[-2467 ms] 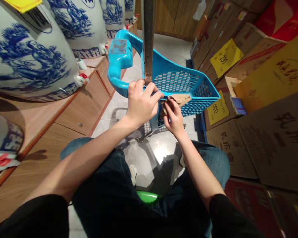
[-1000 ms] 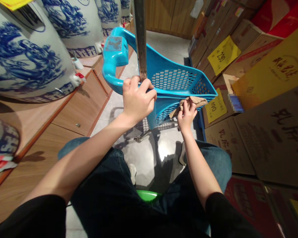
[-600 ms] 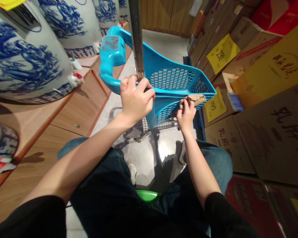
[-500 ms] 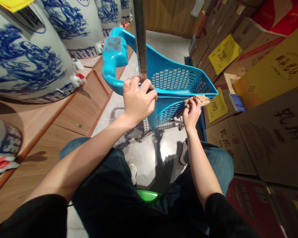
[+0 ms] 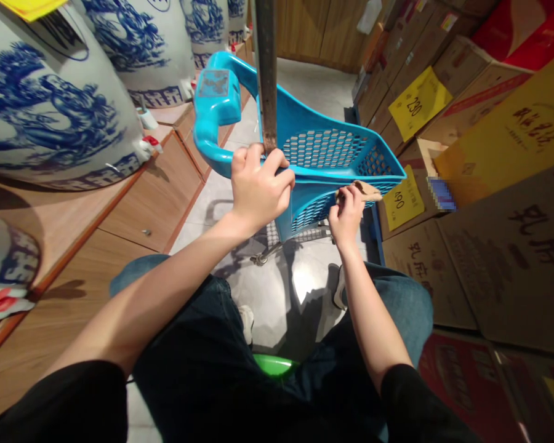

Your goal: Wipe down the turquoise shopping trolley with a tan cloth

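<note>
A blue plastic shopping cart (image 5: 300, 203) with honeycomb-hole sides stands in front of me, tilted in view. My left hand (image 5: 262, 184) grips its near upper rim, close to the handle (image 5: 206, 132) and beside the dark metal post (image 5: 266, 80). Its fingers curl over the edge. My right hand (image 5: 347, 215) is closed on a tan cloth (image 5: 368, 191), pressed to the outer side of the basket just below the rim. Part of the cloth is hidden by my fingers.
Large blue-and-white porcelain jars (image 5: 50, 111) with taps stand on a wooden cabinet (image 5: 133, 209) at left. Stacked cardboard boxes (image 5: 443, 264) with yellow price signs (image 5: 420, 103) line the right. A green seat edge (image 5: 274, 364) shows between my legs.
My right hand has slid the cloth left along the basket's side, toward my left hand. My left hand keeps its hold on the rim.
</note>
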`<state>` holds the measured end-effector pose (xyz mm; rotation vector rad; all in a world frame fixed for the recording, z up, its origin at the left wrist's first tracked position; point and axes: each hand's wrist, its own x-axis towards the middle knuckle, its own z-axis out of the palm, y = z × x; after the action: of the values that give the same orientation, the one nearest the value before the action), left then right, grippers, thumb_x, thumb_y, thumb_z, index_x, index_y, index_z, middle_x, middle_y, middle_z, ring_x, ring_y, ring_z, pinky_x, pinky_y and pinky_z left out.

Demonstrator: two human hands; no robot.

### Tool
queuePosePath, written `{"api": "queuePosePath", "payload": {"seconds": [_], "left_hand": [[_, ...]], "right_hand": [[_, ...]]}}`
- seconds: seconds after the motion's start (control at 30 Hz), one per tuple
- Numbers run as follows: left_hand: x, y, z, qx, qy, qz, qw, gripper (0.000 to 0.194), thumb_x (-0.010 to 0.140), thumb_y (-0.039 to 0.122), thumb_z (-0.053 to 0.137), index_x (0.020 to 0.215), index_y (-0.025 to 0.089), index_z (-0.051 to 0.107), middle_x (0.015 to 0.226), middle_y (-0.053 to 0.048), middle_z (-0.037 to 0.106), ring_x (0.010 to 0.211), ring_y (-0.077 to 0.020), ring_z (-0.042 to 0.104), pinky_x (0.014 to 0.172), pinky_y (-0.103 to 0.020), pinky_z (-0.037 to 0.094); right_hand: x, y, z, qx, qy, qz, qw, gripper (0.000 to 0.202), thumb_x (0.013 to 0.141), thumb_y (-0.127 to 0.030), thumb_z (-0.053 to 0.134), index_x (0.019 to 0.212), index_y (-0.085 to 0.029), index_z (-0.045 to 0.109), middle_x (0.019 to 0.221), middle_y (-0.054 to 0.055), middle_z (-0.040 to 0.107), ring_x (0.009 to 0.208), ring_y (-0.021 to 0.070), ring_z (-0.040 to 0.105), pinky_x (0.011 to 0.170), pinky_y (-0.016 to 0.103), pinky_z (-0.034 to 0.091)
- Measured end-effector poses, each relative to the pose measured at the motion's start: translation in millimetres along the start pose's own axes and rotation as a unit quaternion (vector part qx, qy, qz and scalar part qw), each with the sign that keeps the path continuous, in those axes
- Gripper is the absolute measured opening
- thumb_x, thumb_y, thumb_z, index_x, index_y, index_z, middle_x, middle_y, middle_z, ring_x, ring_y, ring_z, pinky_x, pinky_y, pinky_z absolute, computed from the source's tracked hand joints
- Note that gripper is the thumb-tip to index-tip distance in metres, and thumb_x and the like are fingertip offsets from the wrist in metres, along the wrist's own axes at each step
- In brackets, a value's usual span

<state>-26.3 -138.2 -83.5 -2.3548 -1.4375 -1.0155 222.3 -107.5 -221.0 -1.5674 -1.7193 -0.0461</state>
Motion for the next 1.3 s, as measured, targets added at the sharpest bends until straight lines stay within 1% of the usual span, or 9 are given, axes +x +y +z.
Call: {"api": "queuePosePath", "payload": {"seconds": [0.1, 0.17, 0.3, 0.37, 0.6, 0.8, 0.97, 1.1, 1.3], "left_hand": [[0.2, -0.1, -0.4, 0.007, -0.001, -0.004, 1.000, 0.022, 0.092, 0.018, 0.060, 0.085, 0.029, 0.077, 0.116, -0.007, 0.075, 0.122, -0.0388, 0.059, 0.105, -0.067, 0.040], [0.5, -0.7, -0.5, 0.010, 0.002, -0.002, 1.000, 0.021, 0.092, 0.017, 0.060, 0.085, 0.029, 0.076, 0.116, -0.006, 0.074, 0.122, -0.0383, 0.059, 0.105, -0.067, 0.041], [1.1, -1.4, 2.0, 0.002, 0.001, -0.001, 1.000, 0.017, 0.092, 0.018, 0.060, 0.084, 0.026, 0.073, 0.115, -0.006, 0.074, 0.125, -0.0389, 0.059, 0.107, -0.069, 0.040], [1.3, -0.4, 2.6, -0.002, -0.004, -0.007, 1.000, 0.015, 0.090, 0.018, 0.061, 0.084, 0.025, 0.073, 0.116, -0.006, 0.074, 0.126, -0.0400, 0.058, 0.107, -0.070, 0.039], [1.8, 2.7, -2.1, 0.015, 0.015, 0.001, 1.000, 0.022, 0.093, 0.017, 0.060, 0.082, 0.029, 0.076, 0.111, -0.007, 0.075, 0.117, -0.0382, 0.061, 0.102, -0.067, 0.043], [1.6, 0.9, 3.3, 0.002, 0.019, 0.006, 1.000, 0.019, 0.093, 0.018, 0.058, 0.084, 0.024, 0.074, 0.112, -0.006, 0.075, 0.121, -0.0375, 0.061, 0.105, -0.065, 0.043], [2.7, 0.5, 5.9, -0.016, 0.018, -0.009, 1.000, 0.019, 0.094, 0.019, 0.058, 0.082, 0.023, 0.073, 0.114, -0.006, 0.075, 0.125, -0.0371, 0.060, 0.108, -0.065, 0.040], [3.3, 0.0, 5.1, -0.023, 0.008, -0.012, 1.000, 0.018, 0.094, 0.019, 0.059, 0.084, 0.023, 0.073, 0.114, -0.006, 0.075, 0.126, -0.0364, 0.058, 0.109, -0.066, 0.039], [3.6, 3.2, 0.0, -0.014, 0.007, -0.011, 1.000, 0.020, 0.093, 0.018, 0.060, 0.082, 0.027, 0.075, 0.115, -0.006, 0.075, 0.123, -0.0387, 0.060, 0.105, -0.067, 0.040]], "right_hand": [[-9.4, -10.0, 2.7, 0.009, -0.051, -0.071, 0.996, 0.053, 0.085, -0.014, 0.049, 0.136, -0.017, 0.065, 0.149, 0.019, 0.059, 0.141, 0.0338, 0.054, 0.116, 0.054, 0.048], [-10.5, -9.6, 2.0, 0.010, -0.057, -0.086, 0.995, 0.052, 0.087, -0.015, 0.049, 0.135, -0.017, 0.066, 0.149, 0.018, 0.061, 0.138, 0.0330, 0.056, 0.116, 0.053, 0.049], [0.2, 5.7, -4.2, 0.016, 0.015, -0.020, 1.000, 0.053, 0.088, -0.016, 0.046, 0.138, -0.016, 0.064, 0.147, 0.020, 0.060, 0.140, 0.0343, 0.054, 0.119, 0.059, 0.045], [1.3, 6.9, -5.2, 0.021, 0.020, -0.007, 1.000, 0.055, 0.088, -0.017, 0.046, 0.140, -0.015, 0.062, 0.148, 0.021, 0.059, 0.142, 0.0351, 0.052, 0.120, 0.060, 0.044], [-27.5, -23.2, 6.7, 0.024, -0.132, -0.145, 0.980, 0.050, 0.092, -0.017, 0.052, 0.139, -0.016, 0.068, 0.151, 0.019, 0.063, 0.127, 0.0341, 0.063, 0.110, 0.053, 0.053], [-30.9, -23.5, 9.2, 0.016, -0.104, -0.131, 0.986, 0.053, 0.092, -0.013, 0.050, 0.141, -0.016, 0.068, 0.152, 0.017, 0.064, 0.132, 0.0325, 0.063, 0.114, 0.052, 0.052], [-50.5, -37.7, 20.5, 0.015, -0.187, -0.186, 0.965, 0.050, 0.093, -0.012, 0.051, 0.140, -0.013, 0.069, 0.152, 0.019, 0.066, 0.114, 0.0312, 0.070, 0.102, 0.047, 0.057], [-53.9, -43.6, 22.9, 0.026, -0.204, -0.182, 0.962, 0.041, 0.092, -0.010, 0.054, 0.128, -0.014, 0.074, 0.148, 0.018, 0.070, 0.114, 0.0306, 0.071, 0.100, 0.046, 0.058], [-57.4, -54.4, 21.7, 0.041, -0.219, -0.144, 0.964, 0.019, 0.091, -0.010, 0.060, 0.101, -0.017, 0.075, 0.148, 0.020, 0.069, 0.122, 0.0313, 0.072, 0.109, 0.048, 0.058]]}}
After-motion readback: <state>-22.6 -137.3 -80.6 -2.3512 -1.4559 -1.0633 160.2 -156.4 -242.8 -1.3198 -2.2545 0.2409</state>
